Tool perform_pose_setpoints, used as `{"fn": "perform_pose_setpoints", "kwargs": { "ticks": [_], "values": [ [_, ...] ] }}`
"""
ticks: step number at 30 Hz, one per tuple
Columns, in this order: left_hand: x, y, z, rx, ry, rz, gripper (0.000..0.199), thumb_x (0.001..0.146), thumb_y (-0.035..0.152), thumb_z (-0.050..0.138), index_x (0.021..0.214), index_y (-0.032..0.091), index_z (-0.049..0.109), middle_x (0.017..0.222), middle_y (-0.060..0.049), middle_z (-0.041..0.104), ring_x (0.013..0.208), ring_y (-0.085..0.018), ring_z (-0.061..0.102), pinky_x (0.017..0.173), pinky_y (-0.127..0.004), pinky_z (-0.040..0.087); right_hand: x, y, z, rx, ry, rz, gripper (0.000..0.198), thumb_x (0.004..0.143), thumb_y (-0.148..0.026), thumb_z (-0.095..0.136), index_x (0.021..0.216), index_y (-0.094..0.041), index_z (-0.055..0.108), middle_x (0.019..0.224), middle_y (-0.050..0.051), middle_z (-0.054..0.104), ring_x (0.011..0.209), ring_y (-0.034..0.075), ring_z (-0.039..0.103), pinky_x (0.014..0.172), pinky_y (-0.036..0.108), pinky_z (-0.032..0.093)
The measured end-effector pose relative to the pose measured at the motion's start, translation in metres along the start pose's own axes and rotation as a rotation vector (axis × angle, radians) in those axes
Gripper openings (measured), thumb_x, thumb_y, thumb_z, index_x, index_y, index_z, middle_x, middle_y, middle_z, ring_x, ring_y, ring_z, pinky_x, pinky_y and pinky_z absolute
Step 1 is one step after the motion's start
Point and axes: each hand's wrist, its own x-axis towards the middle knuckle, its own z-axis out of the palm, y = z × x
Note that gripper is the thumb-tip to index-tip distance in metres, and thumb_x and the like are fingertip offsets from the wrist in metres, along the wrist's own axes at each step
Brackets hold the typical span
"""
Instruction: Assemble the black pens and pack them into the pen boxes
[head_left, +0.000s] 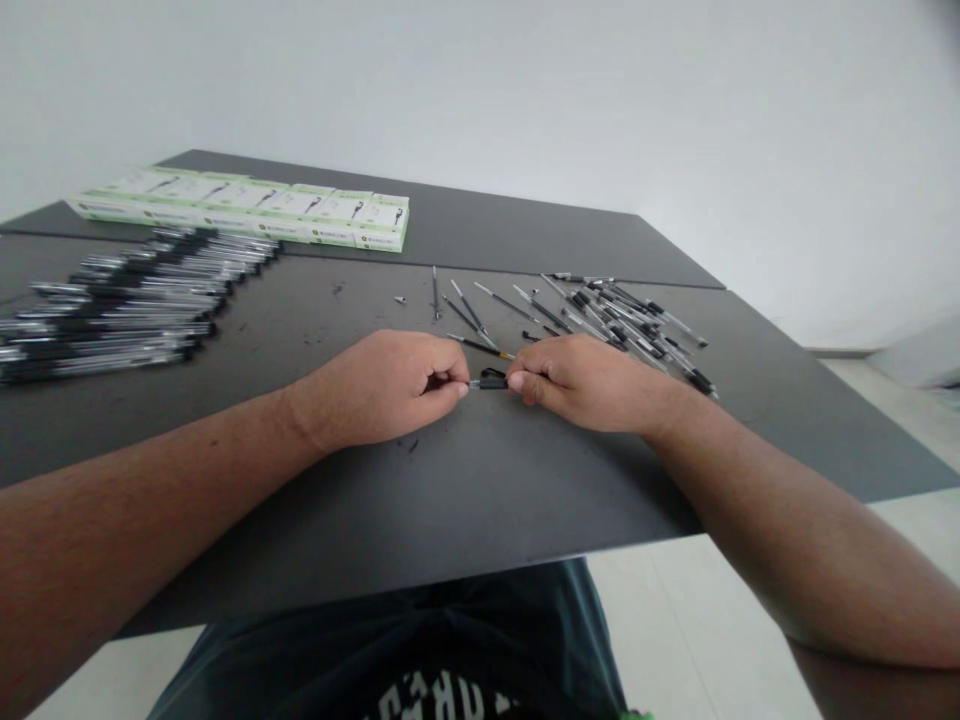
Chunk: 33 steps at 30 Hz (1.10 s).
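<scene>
Between my two hands, low over the dark grey table (480, 480), is a pen (493, 384) with a black grip section and a clear part at its left end. My left hand (405, 385) is closed, thumb and forefinger pinching the pen's clear left end. My right hand (577, 380) is closed around its right end, which the fingers hide. Just beyond the hands lie several loose refills (469, 308) and a small pointed tip (400, 299). One refill with a yellowish part (484, 347) lies close behind my fingertips.
On the left, many clear pens with black grips (142, 290) lie in a long row. Behind them stands a line of green and white pen boxes (255, 210). Right of centre is a loose pile of pen barrels (637, 325). A pale wall (525, 100) rises behind the table.
</scene>
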Motion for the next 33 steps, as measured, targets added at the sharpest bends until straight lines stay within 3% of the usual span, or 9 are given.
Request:
{"fn": "perform_pose_setpoints", "kwargs": {
  "ticks": [5,10,14,16,20,25,29,33],
  "values": [
    [0.0002,0.0008,-0.0006,0.006,-0.003,0.001,0.022,0.099,0.035,0.057,0.095,0.025,0.076,0.087,-0.001,0.081,0.081,-0.020,0.074,0.075,-0.032,0.046,-0.0009,-0.0008,0.0000,0.046,0.028,0.069,0.014,0.102,-0.032,0.073,0.106,-0.020,0.076,0.089,0.002,0.076,0.078,0.018,0.065,0.072,0.030,0.039],
    [0.0002,0.0013,-0.0013,0.014,-0.012,-0.005,0.020,0.099,0.034,0.059,0.096,0.025,0.077,0.088,-0.001,0.082,0.083,-0.021,0.076,0.075,-0.032,0.047,-0.0002,-0.0020,-0.0006,0.008,-0.014,0.003,0.031,0.113,-0.036,0.055,0.096,-0.018,0.075,0.091,0.007,0.076,0.079,0.018,0.064,0.073,0.031,0.039],
    [-0.0004,0.0001,-0.0009,0.013,-0.012,-0.001,0.019,0.099,0.033,0.060,0.097,0.025,0.077,0.088,-0.001,0.082,0.082,-0.021,0.076,0.076,-0.032,0.047,-0.0003,-0.0019,0.0003,0.077,0.031,0.072,0.016,0.104,-0.034,0.071,0.108,-0.020,0.076,0.091,0.003,0.078,0.078,0.018,0.066,0.072,0.030,0.039],
    [-0.0005,-0.0005,-0.0007,0.009,-0.004,0.007,0.019,0.099,0.033,0.060,0.095,0.025,0.077,0.086,-0.001,0.081,0.081,-0.021,0.075,0.075,-0.032,0.047,-0.0002,-0.0017,0.0003,0.061,0.030,0.069,0.014,0.104,-0.033,0.071,0.105,-0.020,0.076,0.088,0.003,0.076,0.076,0.018,0.064,0.071,0.030,0.039],
    [-0.0002,-0.0011,-0.0002,-0.007,0.010,0.021,0.020,0.099,0.034,0.059,0.094,0.025,0.076,0.085,-0.001,0.081,0.080,-0.021,0.075,0.074,-0.032,0.046,0.0005,-0.0011,0.0002,0.007,-0.003,0.003,0.029,0.113,-0.034,0.057,0.096,-0.019,0.075,0.090,0.007,0.076,0.080,0.019,0.064,0.074,0.031,0.039],
    [-0.0003,-0.0008,0.0001,-0.013,0.012,0.018,0.020,0.098,0.034,0.059,0.094,0.025,0.076,0.085,-0.001,0.081,0.080,-0.020,0.074,0.073,-0.032,0.046,0.0003,-0.0008,0.0014,0.085,0.042,0.069,0.014,0.104,-0.033,0.071,0.108,-0.020,0.076,0.090,0.002,0.077,0.078,0.018,0.065,0.072,0.029,0.039],
    [-0.0007,-0.0005,-0.0005,-0.015,0.004,0.014,0.020,0.098,0.034,0.059,0.094,0.025,0.076,0.086,-0.001,0.081,0.081,-0.021,0.075,0.074,-0.032,0.046,0.0000,-0.0008,0.0006,0.031,0.004,0.008,0.027,0.111,-0.035,0.059,0.094,-0.019,0.073,0.087,0.005,0.074,0.076,0.018,0.061,0.072,0.030,0.038],
    [-0.0008,0.0003,-0.0012,-0.016,0.003,0.013,0.020,0.099,0.034,0.059,0.095,0.025,0.077,0.086,-0.001,0.081,0.080,-0.020,0.075,0.073,-0.032,0.046,-0.0004,-0.0008,0.0004,0.073,0.018,0.041,0.020,0.109,-0.036,0.065,0.103,-0.019,0.075,0.091,0.004,0.077,0.078,0.018,0.064,0.072,0.030,0.039]
  ]
}}
